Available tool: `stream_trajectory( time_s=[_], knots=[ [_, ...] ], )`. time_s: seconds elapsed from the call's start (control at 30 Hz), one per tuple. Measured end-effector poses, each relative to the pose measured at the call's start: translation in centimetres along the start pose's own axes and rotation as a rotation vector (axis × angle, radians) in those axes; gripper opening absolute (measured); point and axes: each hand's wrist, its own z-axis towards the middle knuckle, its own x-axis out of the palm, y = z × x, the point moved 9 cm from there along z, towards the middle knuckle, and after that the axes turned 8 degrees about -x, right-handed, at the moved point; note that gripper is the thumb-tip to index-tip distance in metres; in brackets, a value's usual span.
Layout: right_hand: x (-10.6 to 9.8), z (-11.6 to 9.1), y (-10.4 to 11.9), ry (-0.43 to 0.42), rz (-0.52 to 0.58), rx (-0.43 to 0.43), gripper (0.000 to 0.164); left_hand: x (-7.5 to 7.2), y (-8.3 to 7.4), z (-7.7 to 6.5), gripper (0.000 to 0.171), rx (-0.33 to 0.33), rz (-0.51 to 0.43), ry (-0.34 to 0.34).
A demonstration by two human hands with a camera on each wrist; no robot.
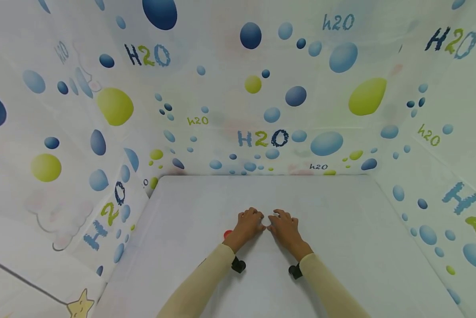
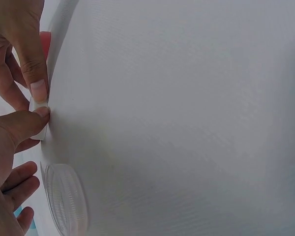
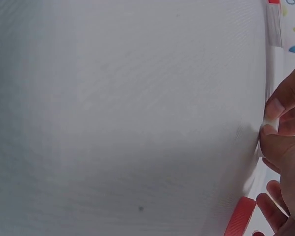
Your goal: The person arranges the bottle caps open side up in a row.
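Observation:
Close together over the white table, my left hand (image 1: 249, 225) and right hand (image 1: 286, 230) meet fingertip to fingertip. Between thumbs and fingers they pinch a small white piece (image 2: 41, 132), mostly covered, its kind unclear. In the right wrist view the same white piece (image 3: 271, 121) shows as a narrow strip. To the left of my left hand is a clear plastic container (image 2: 66, 199) with a ridged side. A red disc shape (image 1: 227, 233) shows beside the left wrist in the head view. By my right hand lies a red ridged cap (image 3: 240, 216).
The white table (image 1: 333, 207) spreads around both hands. Printed cloth walls (image 1: 222, 97) with blue and green drops stand at the back and both sides. A dark camera (image 1: 238, 265) is strapped at the left wrist, another camera (image 1: 295, 271) at the right.

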Motion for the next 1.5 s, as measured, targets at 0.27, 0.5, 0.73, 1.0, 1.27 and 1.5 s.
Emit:
stream_trajectory(
  time_s=[0.27,0.5,0.73,1.0,1.27,1.5],
  knots=[
    [0.1,0.3,-0.3,0.036,0.001,0.012,0.036,-0.4,0.0,-0.3,0.039,0.015,-0.008,0.007],
    [-0.4,0.4,0.2,0.067,0.007,0.006,0.040,-0.2,0.2,-0.1,0.039,0.019,-0.016,0.032],
    [-1.0,0.3,0.6,0.064,0.016,-0.023,0.038,-0.2,0.4,-0.2,0.038,0.047,-0.014,0.018],
    [-1.8,0.3,1.2,0.032,0.055,-0.042,0.033,-0.9,0.5,-1.1,0.038,0.057,-0.067,0.010],
    [-2.2,0.6,1.6,0.017,0.197,0.049,0.030,-1.7,0.4,-1.4,0.038,0.051,-0.123,-0.046],
    [-2.0,0.7,1.7,0.021,0.235,0.100,0.035,-2.5,0.4,-1.5,0.040,0.018,-0.195,-0.089]
  ],
)
